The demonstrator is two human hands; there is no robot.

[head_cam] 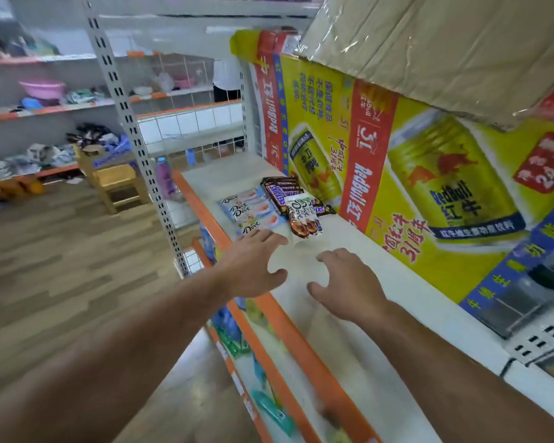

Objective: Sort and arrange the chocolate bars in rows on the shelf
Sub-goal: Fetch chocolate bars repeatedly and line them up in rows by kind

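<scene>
Brand names on the shelf
"Dove" on pale blue bars (253,212), "Snickers" on brown bars (280,188), "RedBull" on the yellow poster (362,187) behind.

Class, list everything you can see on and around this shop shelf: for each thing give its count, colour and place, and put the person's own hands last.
Shelf: one, white with an orange front edge, running through the middle.
Dove bars: about four, light blue and white, in a row by the front edge.
Snickers bars: several, brown, stacked behind the blue row; exact count unclear.
White Dove bars: about three, white and brown, lying over the Snickers bars.
Red Bull cartons: yellow and red, along the back of the shelf.
Wooden chair: one, pale, on the floor at left.
Left hand: open, above the front edge.
Right hand: open, above the shelf.
</scene>
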